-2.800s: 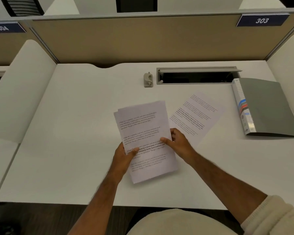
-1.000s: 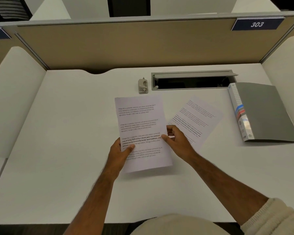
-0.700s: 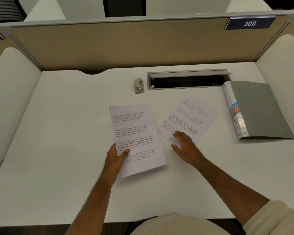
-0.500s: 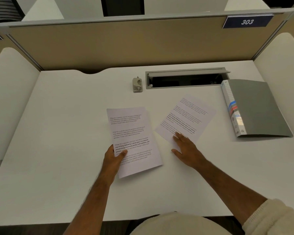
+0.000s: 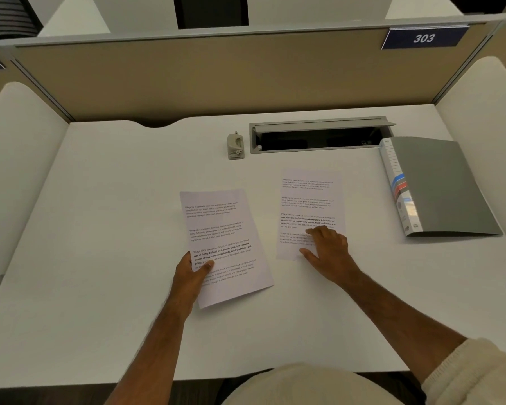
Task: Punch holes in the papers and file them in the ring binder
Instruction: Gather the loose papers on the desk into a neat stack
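Note:
Two lots of printed paper lie on the white desk (image 5: 100, 229). My left hand (image 5: 192, 274) grips the lower left edge of the left sheets (image 5: 225, 238), thumb on top; they lie slightly tilted. My right hand (image 5: 327, 249) rests with spread fingers flat on the lower part of the right sheet (image 5: 308, 200), which lies straight. A small beige hole punch (image 5: 235, 145) stands at the back of the desk, beyond both hands. A closed grey ring binder (image 5: 438, 185) lies at the right, spine towards the papers.
An open cable slot (image 5: 319, 137) with a raised grey lid runs along the back, between punch and binder. White side panels (image 5: 18, 171) and a tan partition (image 5: 216, 77) labelled 303 wall in the desk. My cream-clad lap sits at the near edge.
My right hand let go of the left sheets, moved onto the right sheet and turned it from slanted to straight. The left sheets came down onto the desk, still held by my left hand.

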